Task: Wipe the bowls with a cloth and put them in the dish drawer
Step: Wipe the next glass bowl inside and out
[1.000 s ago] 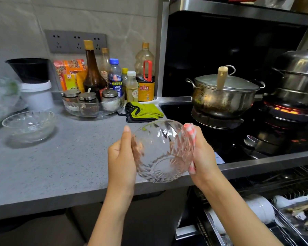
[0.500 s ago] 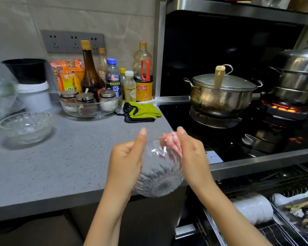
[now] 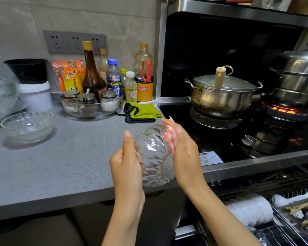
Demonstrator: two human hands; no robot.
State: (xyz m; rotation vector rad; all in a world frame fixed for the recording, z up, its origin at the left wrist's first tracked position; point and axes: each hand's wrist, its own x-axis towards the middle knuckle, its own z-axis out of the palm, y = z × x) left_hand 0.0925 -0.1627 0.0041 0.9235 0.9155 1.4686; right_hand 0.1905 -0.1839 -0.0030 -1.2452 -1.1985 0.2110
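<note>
Counter: grey worktop (image 3: 60, 166) under both hands; drawer (image 3: 274, 219) open, lower right.
Bowl: cut glass bowl (image 3: 155, 157), slippery, breakable; grip by rim and base.
Hands: left hand (image 3: 126, 167) clasps the side; right hand (image 3: 183, 157) presses striped cloth (image 3: 170, 139) against it.

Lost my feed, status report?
Left hand holding cut-glass bowl; right hand wiping it with striped cloth. Second bowl waiting. Dish drawer open, unobstructed.

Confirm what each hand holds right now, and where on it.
Both hold one cut-glass bowl, tipped on its side. Left hand grips its left wall; right hand presses a pink-striped cloth to its right wall.
</note>
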